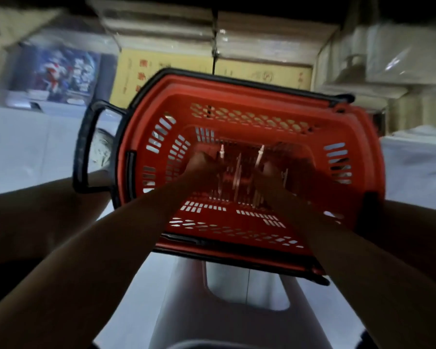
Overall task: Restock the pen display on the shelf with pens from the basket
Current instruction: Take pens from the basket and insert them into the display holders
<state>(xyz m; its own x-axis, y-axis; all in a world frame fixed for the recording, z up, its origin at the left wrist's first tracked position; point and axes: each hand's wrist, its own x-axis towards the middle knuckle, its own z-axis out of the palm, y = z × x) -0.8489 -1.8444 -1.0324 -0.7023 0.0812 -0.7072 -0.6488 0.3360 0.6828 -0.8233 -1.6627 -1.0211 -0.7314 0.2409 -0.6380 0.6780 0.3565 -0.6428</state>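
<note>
Red plastic basket [237, 93] w/ black handle [82, 147] sits over a pale stool [186, 298], skewed in view. Both your arms reach inside: your left hand [202, 163] and right hand [271, 170] are down at the btm, among the pens [237, 177] lying there. Pic's too blurred, so can't tell if either hand grips a pen or only touches them. A yellow box [131, 79] stands behind the basket.

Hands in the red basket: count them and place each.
2. The left hand is left of centre deep in the basket, the right hand right of centre, both among pens; blur hides their grip.
</note>
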